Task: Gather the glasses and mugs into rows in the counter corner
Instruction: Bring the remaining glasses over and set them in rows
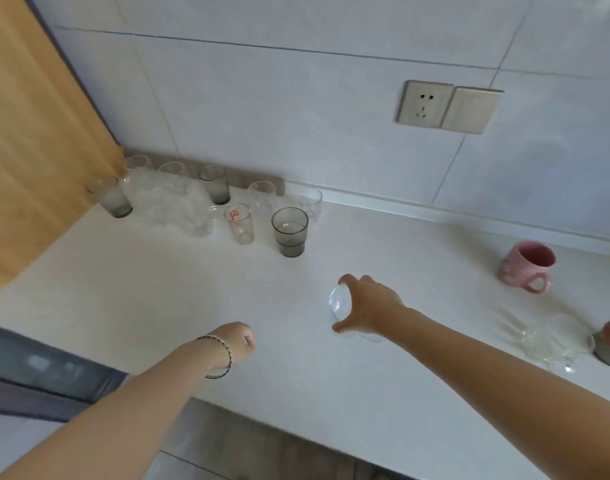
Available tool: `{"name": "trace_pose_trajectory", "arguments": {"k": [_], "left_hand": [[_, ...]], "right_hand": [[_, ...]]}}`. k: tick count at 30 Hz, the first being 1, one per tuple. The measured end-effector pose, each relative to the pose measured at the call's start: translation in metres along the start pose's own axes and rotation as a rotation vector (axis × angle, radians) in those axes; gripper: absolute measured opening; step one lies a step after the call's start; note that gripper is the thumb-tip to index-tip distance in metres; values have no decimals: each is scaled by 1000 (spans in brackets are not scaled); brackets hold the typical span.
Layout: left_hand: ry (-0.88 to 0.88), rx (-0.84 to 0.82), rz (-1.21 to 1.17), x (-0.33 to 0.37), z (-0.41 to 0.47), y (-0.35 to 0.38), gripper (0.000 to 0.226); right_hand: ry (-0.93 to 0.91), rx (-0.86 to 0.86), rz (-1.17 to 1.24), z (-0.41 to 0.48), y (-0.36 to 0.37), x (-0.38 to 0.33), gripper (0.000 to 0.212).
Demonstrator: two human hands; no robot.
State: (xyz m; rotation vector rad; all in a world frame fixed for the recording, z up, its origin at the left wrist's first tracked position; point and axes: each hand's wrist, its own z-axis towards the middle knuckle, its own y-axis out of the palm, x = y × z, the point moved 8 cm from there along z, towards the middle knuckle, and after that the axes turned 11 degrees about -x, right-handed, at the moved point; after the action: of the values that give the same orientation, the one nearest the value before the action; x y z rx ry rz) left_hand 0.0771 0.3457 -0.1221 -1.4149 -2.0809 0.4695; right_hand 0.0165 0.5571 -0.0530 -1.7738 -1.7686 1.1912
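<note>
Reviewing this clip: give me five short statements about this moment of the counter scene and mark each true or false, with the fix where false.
1. The right hand grips a clear glass. True.
2. The left hand holds a mug. False: it is closed and holds nothing that can be seen.
3. The pink mug stands among the glasses in the corner. False: it stands apart on the right side of the counter, near the wall.
4. A glass with red print stands in the front of the corner group. True.
5. The wall socket has a plug in it. False: its holes are bare.
</note>
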Motion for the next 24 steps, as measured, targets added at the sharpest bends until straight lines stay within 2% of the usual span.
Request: {"name": "trace_pose_trajectory", "arguments": {"k": [9, 24], "left_hand": [[-75, 72, -73, -189, -29, -82, 21], [-198, 63, -193, -363, 24, -185, 12]], "right_hand": [[-71, -13, -27, 62, 11, -189, 79], [-222, -68, -93, 232, 8, -400, 81]]}}
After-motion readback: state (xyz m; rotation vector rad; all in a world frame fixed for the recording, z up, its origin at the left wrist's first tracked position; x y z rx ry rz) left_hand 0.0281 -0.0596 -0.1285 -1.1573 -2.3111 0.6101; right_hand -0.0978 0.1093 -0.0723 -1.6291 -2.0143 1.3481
